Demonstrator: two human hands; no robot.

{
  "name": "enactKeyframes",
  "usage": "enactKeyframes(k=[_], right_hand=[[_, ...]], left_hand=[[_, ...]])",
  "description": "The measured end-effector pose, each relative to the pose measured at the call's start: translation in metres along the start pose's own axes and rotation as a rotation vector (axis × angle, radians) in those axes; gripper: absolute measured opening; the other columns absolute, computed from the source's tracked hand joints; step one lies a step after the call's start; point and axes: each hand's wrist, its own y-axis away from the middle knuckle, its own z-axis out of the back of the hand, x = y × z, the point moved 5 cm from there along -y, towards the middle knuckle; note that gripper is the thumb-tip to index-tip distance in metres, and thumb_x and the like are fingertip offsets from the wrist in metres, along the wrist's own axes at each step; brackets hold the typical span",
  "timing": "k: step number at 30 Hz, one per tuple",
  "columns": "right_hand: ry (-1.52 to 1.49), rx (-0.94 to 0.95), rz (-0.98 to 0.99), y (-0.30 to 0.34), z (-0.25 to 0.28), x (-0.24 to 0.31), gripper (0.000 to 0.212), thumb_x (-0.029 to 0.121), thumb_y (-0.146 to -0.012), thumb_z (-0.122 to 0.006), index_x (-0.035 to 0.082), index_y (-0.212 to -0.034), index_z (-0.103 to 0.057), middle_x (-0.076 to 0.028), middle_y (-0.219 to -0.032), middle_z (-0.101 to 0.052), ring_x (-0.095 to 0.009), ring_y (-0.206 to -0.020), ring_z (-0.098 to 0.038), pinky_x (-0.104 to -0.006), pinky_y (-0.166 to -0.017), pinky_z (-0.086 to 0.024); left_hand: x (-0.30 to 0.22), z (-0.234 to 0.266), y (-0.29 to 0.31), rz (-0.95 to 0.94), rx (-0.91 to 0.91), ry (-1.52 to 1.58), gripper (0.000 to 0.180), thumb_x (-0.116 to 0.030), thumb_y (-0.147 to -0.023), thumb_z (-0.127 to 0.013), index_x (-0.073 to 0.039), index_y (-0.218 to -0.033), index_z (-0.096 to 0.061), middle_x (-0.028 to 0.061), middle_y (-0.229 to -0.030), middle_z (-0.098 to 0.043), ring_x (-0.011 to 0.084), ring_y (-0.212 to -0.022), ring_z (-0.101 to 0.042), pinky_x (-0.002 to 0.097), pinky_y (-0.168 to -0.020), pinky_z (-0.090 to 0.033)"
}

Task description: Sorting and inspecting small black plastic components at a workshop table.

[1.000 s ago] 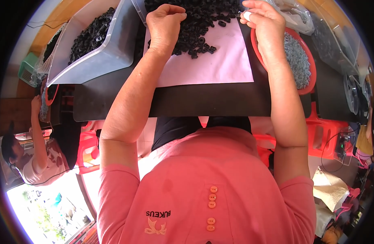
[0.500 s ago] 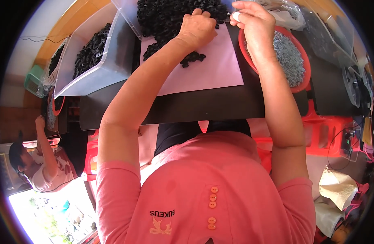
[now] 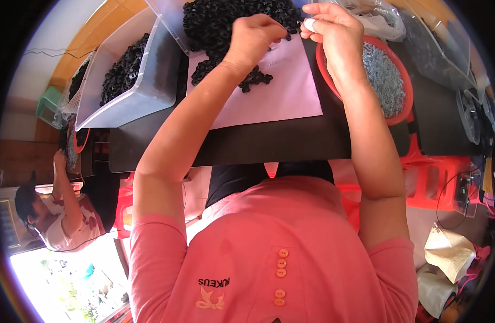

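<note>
My left hand [image 3: 252, 40] is over the pink sheet [image 3: 282, 99], beside a heap of small black ring-like parts [image 3: 212, 24]. Its fingers are pinched together toward the right; what sits in them is too small to make out, though a small black part shows by the tips. Facing it, my right hand [image 3: 339, 35] is closed in a pinch, a white wrap [image 3: 310, 25] around one digit. Anything in that pinch is not clear. Below the right wrist stands a red round basin [image 3: 407, 102] full of small silvery metal pieces [image 3: 382, 81].
A translucent bin [image 3: 164, 81] with more black parts stands left on the dark table [image 3: 231, 148]. Clear plastic bags [image 3: 384, 19] and another clear container [image 3: 436, 54] are at right. A co-worker [image 3: 64, 210] sits far left. Red stools [image 3: 438, 180] stand beside the table.
My left hand has moved a little left, away from the right hand, and its fingers have turned rightward. The right hand stays almost in place.
</note>
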Motion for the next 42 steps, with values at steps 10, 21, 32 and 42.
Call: enactKeyframes(k=[10,21,32,42], right_hand=[[0.299,0.35,0.044,0.019,-0.033,-0.014,0.025,0.004,-0.081,-0.06,0.001,-0.106,-0.066,-0.003,-0.079,-0.067,-0.009,-0.072,-0.06,-0.0224,-0.07,-0.044],[0.303,0.292,0.101,0.024,-0.036,-0.021,0.025,-0.003,-0.08,-0.059,0.001,-0.103,-0.067,-0.003,-0.075,-0.065,-0.008,-0.072,-0.059,-0.0233,-0.069,-0.046],[0.372,0.314,0.158,0.022,-0.036,-0.021,0.026,-0.003,-0.083,-0.06,0.002,-0.107,-0.067,-0.001,-0.084,-0.067,-0.007,-0.08,-0.06,-0.0222,-0.078,-0.048],[0.544,0.32,0.375,0.031,-0.042,-0.015,0.025,-0.002,-0.084,-0.058,0.008,-0.104,-0.069,-0.003,-0.075,-0.068,-0.011,-0.067,-0.063,-0.0274,-0.064,-0.051]], left_hand=[[0.021,0.028,0.041,0.213,-0.055,0.769,0.022,-0.01,-0.093,-0.053,0.009,-0.098,-0.063,0.0213,-0.084,-0.068,0.022,-0.071,-0.062,0.0299,-0.059,-0.05],[0.015,0.017,0.057,0.239,-0.017,0.708,0.022,-0.012,-0.094,-0.054,0.006,-0.104,-0.064,0.018,-0.088,-0.068,0.0194,-0.073,-0.061,0.0291,-0.063,-0.048],[0.014,0.024,0.055,0.214,0.026,0.575,0.022,-0.006,-0.092,-0.059,0.009,-0.107,-0.064,0.0204,-0.087,-0.07,0.0187,-0.07,-0.066,0.0267,-0.059,-0.05],[0.017,0.021,0.056,0.256,0.072,0.485,0.018,-0.002,-0.089,-0.063,0.008,-0.104,-0.062,0.0197,-0.083,-0.07,0.019,-0.064,-0.065,0.0276,-0.049,-0.048]])
